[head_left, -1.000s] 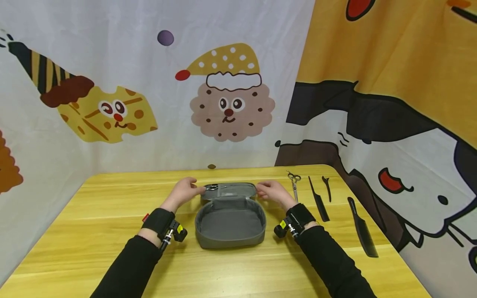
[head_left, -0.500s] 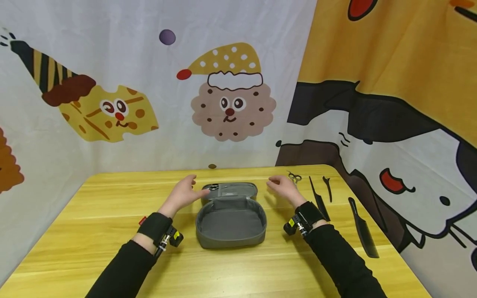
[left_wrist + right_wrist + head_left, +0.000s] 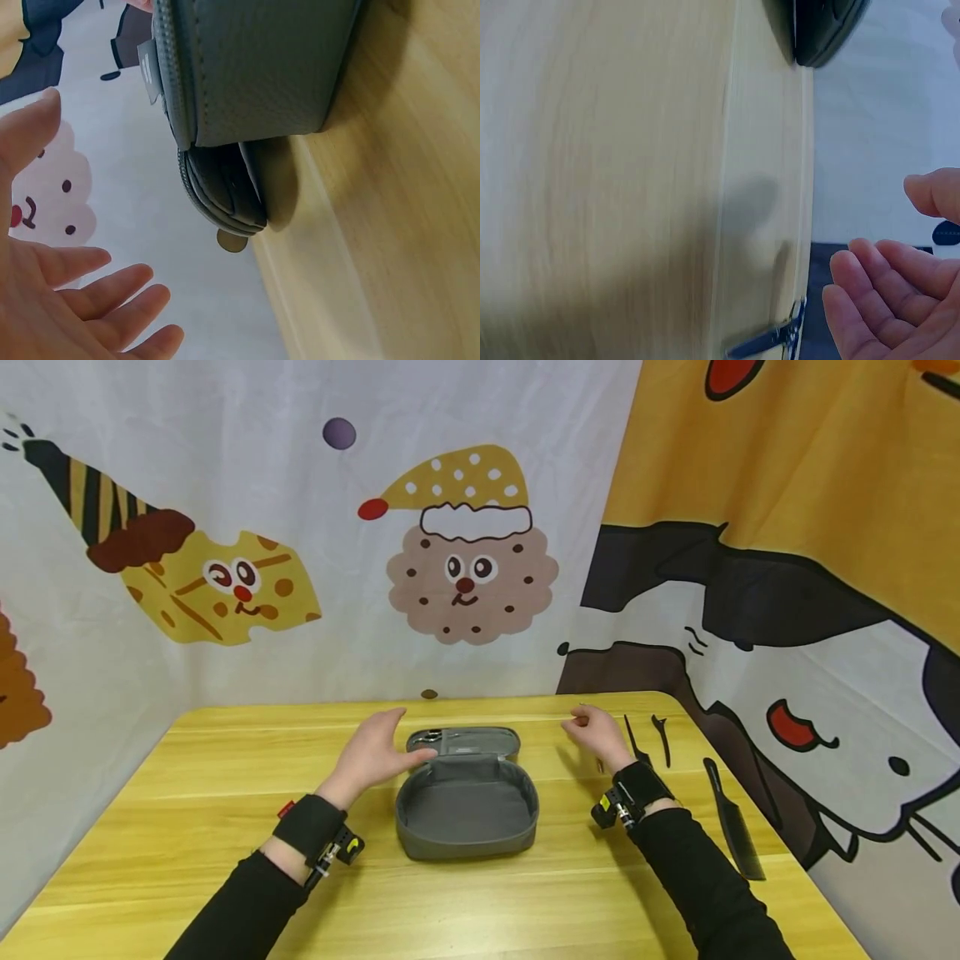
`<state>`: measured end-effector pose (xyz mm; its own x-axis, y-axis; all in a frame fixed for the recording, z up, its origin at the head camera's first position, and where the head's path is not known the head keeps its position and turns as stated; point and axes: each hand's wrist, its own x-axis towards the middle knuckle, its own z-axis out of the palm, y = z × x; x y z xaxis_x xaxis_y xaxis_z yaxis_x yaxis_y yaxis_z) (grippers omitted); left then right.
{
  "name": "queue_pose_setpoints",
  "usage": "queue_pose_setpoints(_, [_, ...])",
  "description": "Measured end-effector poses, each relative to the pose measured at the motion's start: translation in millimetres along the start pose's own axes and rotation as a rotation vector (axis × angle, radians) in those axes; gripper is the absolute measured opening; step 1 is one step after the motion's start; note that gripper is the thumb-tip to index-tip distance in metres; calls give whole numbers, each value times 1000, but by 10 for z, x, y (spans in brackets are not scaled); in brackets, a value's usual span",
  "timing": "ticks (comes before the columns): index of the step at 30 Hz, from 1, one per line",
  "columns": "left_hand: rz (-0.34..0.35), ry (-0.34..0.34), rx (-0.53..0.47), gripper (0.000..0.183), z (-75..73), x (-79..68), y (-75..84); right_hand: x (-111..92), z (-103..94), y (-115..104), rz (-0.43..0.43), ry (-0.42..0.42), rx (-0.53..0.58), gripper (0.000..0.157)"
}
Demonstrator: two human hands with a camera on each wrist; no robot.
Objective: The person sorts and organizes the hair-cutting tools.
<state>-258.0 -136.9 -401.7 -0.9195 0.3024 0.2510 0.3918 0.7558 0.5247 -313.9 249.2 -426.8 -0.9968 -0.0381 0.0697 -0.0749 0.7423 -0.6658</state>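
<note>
Fingers [image 3: 124, 289] empty (left hand [image 3: 369, 755] wide, right hand [image 3: 600, 737] half-curled): case [image 3: 468, 850] open, scissors [image 3: 432, 736] seemingly in lid [image 3: 483, 740], combs [image 3: 737, 835], clip [image 3: 663, 742] still out.

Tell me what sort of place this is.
Probably a makeshift indoor recording booth: cartoon-printed cloth hangs behind and beside a wood-grain table, and small wrist-worn cameras are in view. What lies beyond the cloth is hidden.

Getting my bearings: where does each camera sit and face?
Head: on the head, looking forward and down at the case; left hand, right hand, sleeves show.
Left wrist: worn there, facing the case's side; left fingers show.
Right wrist: worn there, facing table and scissors; right fingers show.
Both wrist views show part of the case.
</note>
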Motion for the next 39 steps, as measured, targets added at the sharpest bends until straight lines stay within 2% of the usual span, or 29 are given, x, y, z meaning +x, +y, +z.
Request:
queue_pose_setpoints(5, [56,28,57,93,15,-28,57,10,-87,21,33,6,-20,52])
queue_pose_setpoints(14, [142,38,145,96,65,-88,165,22,-148,132,56,31,-95,56])
queue_pose_setpoints(22, [170,-5,179,102,108,-123,283,22,-181,160,82,20,-208,57])
queue_pose_setpoints(25, [167,-25,186,104,129,-141,328,30,-178,176,93,22,-249,39])
queue_pose_setpoints(27, [166,-34,190,104,147,-147,353,38,-168,190,103,23,-271,33])
queue_pose_setpoints(39, [210,-80,209,107,264,-157,461,117,-73,308,191,-15,-387,39])
